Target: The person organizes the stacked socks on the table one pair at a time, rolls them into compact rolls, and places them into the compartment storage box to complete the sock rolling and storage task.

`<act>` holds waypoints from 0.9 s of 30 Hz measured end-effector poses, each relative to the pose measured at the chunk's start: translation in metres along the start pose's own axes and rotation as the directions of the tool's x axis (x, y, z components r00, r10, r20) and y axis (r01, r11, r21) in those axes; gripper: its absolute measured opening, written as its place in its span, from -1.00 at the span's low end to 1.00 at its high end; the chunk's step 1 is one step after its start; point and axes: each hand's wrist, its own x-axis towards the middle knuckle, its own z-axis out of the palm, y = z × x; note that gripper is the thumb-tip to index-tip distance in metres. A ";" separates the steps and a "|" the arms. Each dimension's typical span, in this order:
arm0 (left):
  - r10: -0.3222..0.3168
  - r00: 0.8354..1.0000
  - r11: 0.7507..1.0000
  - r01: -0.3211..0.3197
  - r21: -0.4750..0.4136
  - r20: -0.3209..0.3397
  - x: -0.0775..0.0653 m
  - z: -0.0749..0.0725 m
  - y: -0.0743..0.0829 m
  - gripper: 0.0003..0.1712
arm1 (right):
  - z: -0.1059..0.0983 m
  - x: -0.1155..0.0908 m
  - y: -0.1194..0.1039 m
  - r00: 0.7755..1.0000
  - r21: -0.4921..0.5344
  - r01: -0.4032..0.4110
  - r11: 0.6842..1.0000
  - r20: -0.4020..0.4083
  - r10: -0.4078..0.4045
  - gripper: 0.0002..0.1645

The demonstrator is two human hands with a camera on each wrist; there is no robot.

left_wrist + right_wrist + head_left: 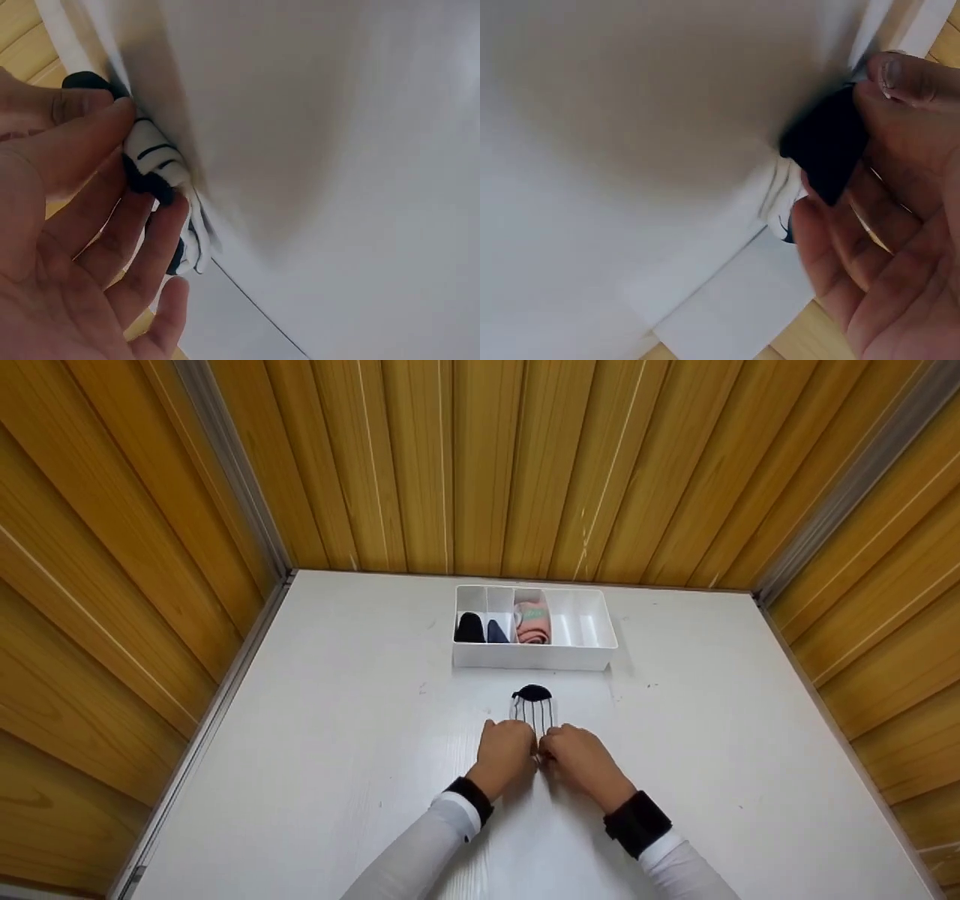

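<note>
A white sock with dark stripes and a black end (534,709) lies on the white table, between me and the box. Its near part is hidden under my hands in the head view. My left hand (506,751) pinches the near left side. In the left wrist view thumb and fingers grip a bunched, striped bit of the sock (150,146). My right hand (583,759) holds the near right side, close beside the left. A dark patch of the sock (826,142) is between thumb and fingers in the right wrist view.
Behind the sock stands a white divided box (532,658). Its left compartments hold a black item (470,628), a navy item (496,632) and a rolled pink cloth item (532,622). Wood-patterned panels (480,472) border the table (337,720) at the back and sides.
</note>
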 end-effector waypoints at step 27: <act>-0.010 1.000 1.000 0.010 0.016 -0.010 0.001 -0.002 -0.005 -0.84 | 0.004 0.006 -0.003 0.999 -0.142 0.044 0.989 -0.018 -0.047 -0.81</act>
